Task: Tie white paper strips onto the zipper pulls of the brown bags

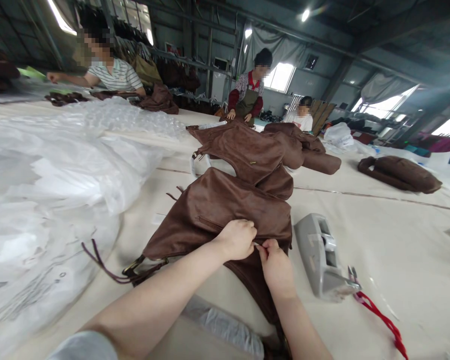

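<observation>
A brown leather handbag (pixel 225 200) lies flat on the table in front of me, its strap running toward me. My left hand (pixel 238 240) is closed in a fist on the bag's near edge, gripping the leather. Close beside it, my right hand (pixel 276 262) pinches thumb and forefinger together at the same edge. A tiny pale bit shows between the two hands; what the right fingertips hold is too small to make out. Thin brown cords and a metal ring hang at the bag's left corner. Part of the strap is wrapped in whitish plastic (pixel 225 320).
A grey tape dispenser (pixel 317 255) stands to the right, with small snips (pixel 352 275) on a red cord. Clear plastic bags (pixel 60 185) cover the left side. More brown bags (pixel 243 147) lie beyond, another (pixel 399 173) far right. Several people work across the table.
</observation>
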Demonstrator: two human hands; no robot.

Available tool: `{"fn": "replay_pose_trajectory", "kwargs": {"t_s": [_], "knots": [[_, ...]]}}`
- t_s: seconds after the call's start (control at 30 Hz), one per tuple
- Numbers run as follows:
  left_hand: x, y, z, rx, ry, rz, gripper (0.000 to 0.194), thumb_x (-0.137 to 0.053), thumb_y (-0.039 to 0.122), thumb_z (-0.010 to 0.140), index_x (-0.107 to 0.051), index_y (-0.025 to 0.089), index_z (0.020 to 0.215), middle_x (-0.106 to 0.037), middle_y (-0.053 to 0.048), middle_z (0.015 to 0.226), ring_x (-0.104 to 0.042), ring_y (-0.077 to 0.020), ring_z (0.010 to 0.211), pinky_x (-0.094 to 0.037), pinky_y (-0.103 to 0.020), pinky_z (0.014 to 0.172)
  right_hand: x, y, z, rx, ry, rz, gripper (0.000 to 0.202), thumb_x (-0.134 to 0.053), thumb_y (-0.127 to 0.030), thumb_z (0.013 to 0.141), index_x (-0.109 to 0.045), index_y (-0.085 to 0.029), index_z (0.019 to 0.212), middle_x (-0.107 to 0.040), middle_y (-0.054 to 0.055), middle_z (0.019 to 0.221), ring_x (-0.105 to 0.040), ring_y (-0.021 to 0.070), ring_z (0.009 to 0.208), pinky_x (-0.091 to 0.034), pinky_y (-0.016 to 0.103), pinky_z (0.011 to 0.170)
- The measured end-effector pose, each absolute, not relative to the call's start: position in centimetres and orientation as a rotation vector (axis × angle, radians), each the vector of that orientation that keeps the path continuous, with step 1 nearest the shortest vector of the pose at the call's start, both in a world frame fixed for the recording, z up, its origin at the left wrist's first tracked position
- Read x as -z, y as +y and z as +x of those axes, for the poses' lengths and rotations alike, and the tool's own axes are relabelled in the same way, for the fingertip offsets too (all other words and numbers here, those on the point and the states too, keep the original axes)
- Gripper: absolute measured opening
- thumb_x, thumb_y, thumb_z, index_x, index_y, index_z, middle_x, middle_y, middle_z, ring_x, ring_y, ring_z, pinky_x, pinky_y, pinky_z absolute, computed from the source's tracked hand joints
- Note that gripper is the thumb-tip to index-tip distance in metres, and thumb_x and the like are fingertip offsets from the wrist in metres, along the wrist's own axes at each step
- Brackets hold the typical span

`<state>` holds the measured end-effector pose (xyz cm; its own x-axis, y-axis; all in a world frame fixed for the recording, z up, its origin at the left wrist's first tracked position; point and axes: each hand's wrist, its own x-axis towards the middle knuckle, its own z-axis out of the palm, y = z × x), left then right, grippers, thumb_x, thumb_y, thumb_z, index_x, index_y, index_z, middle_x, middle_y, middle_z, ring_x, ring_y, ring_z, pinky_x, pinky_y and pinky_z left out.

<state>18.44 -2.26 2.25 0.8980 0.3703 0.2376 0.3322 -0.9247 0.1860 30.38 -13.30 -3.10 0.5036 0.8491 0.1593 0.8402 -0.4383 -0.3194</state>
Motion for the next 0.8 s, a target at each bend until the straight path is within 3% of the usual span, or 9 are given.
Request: {"fn": "replay_pose_trajectory", "kwargs": {"t_s": [0.37,0.8], "knots": [[-1.1,-1.8,18.9,-0.350,0.630,2.843,0.015,-0.064,0.034,0.077,-0.062,0.019,0.079,-0.059,-0.004,0.085,-0.058,-0.0202,0.083,-0.047,-0.031,0.076,3.0,-13.6,30.4,-0.118,-1.387,-2.320,0.004,-0.053,-0.025,0.084,-0.053,-0.022,0.082,-0.066,0.001,0.073,-0.061,0.0156,0.064,-0.032,0.026,0.055],[-0.5,-3.1,19.8,-0.487,0.779,2.971,0.013,-0.053,0.025,0.081,-0.058,0.014,0.087,-0.056,-0.010,0.094,-0.052,-0.0248,0.091,-0.049,-0.034,0.073,2.6,-14.0,29.7,0.005,-1.488,-2.215,0.011,-0.048,-0.023,0.085,-0.054,-0.021,0.076,-0.063,0.002,0.072,-0.056,0.0159,0.064,-0.031,0.026,0.056]]}}
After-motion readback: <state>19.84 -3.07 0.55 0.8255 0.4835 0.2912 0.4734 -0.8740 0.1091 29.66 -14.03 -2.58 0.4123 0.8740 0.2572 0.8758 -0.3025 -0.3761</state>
